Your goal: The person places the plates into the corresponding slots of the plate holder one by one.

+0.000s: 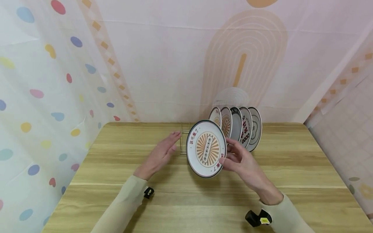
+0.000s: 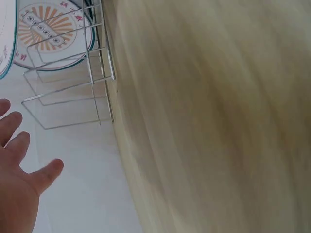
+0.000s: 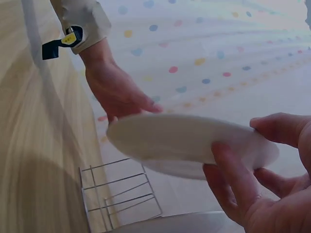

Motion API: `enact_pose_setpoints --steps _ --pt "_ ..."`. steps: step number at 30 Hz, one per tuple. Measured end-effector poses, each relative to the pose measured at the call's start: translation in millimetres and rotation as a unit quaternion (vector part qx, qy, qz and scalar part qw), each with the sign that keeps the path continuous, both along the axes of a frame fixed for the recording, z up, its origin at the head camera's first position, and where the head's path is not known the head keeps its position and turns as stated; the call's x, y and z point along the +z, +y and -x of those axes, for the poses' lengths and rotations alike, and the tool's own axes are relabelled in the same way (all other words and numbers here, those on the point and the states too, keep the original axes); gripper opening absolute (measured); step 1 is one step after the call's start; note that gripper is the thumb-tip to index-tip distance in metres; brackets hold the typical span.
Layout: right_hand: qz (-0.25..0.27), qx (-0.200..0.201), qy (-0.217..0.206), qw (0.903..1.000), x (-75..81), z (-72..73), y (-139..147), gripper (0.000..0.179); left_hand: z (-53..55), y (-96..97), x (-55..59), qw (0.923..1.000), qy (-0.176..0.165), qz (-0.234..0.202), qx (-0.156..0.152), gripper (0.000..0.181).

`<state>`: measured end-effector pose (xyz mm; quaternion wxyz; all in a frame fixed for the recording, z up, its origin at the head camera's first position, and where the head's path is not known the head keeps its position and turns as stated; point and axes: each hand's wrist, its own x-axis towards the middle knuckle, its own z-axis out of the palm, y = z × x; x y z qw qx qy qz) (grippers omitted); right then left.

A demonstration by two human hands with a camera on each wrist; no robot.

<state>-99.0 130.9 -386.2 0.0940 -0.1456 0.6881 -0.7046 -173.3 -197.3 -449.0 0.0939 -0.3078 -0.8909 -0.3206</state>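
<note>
A round white plate [image 1: 207,149] with a dark rim, an orange sunburst and red characters is held up, tilted, in front of the wire rack [image 1: 183,142]. My right hand [image 1: 246,163] pinches its right edge, thumb on the patterned face and fingers behind; the right wrist view shows the plate's plain underside [image 3: 165,141]. To the left of the plate, my left hand [image 1: 161,153] is held with fingers extended and grips nothing. In the left wrist view its fingers [image 2: 17,145] are spread, apart from the rack's bare wire end [image 2: 68,97].
Several patterned plates [image 1: 246,127] stand on edge in the right part of the rack, at the back of the wooden table [image 1: 186,207]. A patterned cloth [image 1: 163,64] hangs behind the table. Each wrist carries a black strapped-on device [image 1: 257,218].
</note>
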Motion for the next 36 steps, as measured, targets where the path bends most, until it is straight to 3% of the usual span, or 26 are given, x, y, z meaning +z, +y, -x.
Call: enact_pose_setpoints --steps 11,19,26,36 --pt "-0.011 -0.101 0.052 0.9934 9.1 0.8 -6.2 0.076 -5.3 13.1 -5.9 0.9995 0.006 0.026 0.018 0.066" --pt "-0.008 -0.165 0.106 0.9806 7.0 4.9 -8.7 0.074 -3.8 14.5 -7.6 0.9993 -0.008 0.034 0.015 0.061" --pt "-0.028 -0.178 0.118 0.9765 0.1 8.1 -14.5 0.074 -1.7 13.0 -7.6 0.9995 -0.016 0.025 0.013 0.058" --pt "-0.027 -0.161 0.099 0.9816 -17.9 12.4 -28.6 0.075 -2.6 10.7 -7.4 0.9995 -0.02 0.019 0.013 0.056"
